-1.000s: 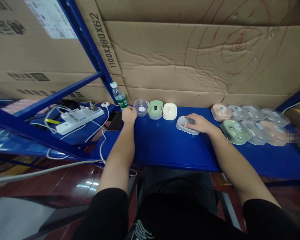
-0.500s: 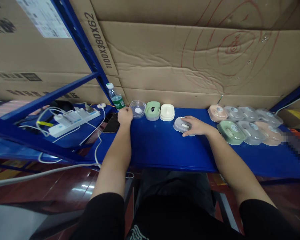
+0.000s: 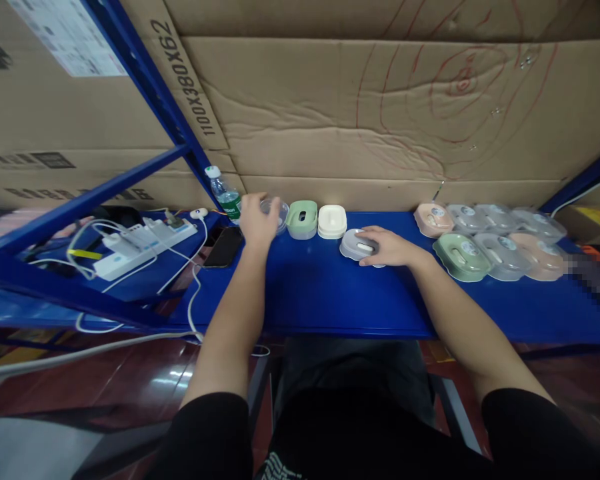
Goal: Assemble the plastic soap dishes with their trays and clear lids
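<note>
My right hand [image 3: 387, 247] is wrapped over the right side of a grey plastic box with a rounded shape [image 3: 351, 247], which rests on the blue shelf top. A pale tab shows on the box beside my fingertips. Over the left edge of a clear round tub [image 3: 283, 217], my left hand [image 3: 258, 219] has thumb and fingers apart; part of the tub is hidden behind it. Right of the tub stand a green box with a dark slot [image 3: 303, 229] and a cream box [image 3: 332, 231], side by side.
Several clear-covered boxes, among them a green one [image 3: 463, 257] and a peach one [image 3: 433, 221], sit in two rows at the right. On the left are a water bottle [image 3: 229, 200], a black phone [image 3: 223, 247] and a power strip [image 3: 143, 247] with white cables. Cardboard [image 3: 300, 127] walls the back.
My left hand has opened from closed fingers and moved slightly right and up, over the round tub. My right hand and the grey box have shifted a little left.
</note>
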Tool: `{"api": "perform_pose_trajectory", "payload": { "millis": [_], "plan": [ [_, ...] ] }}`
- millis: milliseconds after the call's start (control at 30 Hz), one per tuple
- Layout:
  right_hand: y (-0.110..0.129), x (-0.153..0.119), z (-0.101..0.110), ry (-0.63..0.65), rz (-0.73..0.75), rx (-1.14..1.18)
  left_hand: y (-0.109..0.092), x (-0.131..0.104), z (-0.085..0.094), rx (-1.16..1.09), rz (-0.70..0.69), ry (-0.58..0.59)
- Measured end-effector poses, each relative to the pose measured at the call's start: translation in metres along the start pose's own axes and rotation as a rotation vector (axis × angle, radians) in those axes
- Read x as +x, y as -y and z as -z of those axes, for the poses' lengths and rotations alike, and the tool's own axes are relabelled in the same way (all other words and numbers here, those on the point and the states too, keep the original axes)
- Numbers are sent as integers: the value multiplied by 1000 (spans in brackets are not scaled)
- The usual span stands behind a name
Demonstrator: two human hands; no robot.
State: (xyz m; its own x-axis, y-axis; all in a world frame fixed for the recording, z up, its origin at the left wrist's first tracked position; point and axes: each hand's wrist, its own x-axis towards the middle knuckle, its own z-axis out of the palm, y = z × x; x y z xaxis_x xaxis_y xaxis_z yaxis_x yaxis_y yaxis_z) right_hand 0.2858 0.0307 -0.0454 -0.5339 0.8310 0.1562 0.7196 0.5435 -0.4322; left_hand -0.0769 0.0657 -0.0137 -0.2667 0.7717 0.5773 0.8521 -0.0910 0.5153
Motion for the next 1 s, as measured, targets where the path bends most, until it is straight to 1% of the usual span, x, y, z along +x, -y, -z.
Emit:
{"api": "perform_pose_trajectory", "payload": {
  "millis": [67,133,200,233,267,333,500,600,733,833,933,1000],
  "plan": [
    [2,0,0,-25,37,18,-22,-15,-2,-51,-204,139],
    [4,0,1,-56,74,42,-42,-33,-8,-122,-409,347],
    [5,1,1,-76,100,66,-56,-51,-17,-160,-560,537],
    [6,1,1,-75,109,76,-61,-58,-22,-163,-601,608],
    [7,0,1,-70,114,85,-63,-63,-26,-162,-622,654],
    [9,0,1,-54,114,95,-64,-69,-33,-153,-629,714],
    [14,1,-2,-10,131,118,-56,-67,-40,-126,-628,804],
    [15,2,-4,-8,154,132,-55,-66,-39,-122,-663,799],
    [12,3,-4,-48,148,186,-57,-67,-35,-93,-690,801],
    [11,3,-3,-48,146,219,-59,-65,-31,-125,-700,810],
    [12,2,-1,-78,150,260,-60,-61,-26,-179,-686,763],
    [14,2,3,-146,163,334,-61,-58,-22,-197,-635,707]
  ]
}}
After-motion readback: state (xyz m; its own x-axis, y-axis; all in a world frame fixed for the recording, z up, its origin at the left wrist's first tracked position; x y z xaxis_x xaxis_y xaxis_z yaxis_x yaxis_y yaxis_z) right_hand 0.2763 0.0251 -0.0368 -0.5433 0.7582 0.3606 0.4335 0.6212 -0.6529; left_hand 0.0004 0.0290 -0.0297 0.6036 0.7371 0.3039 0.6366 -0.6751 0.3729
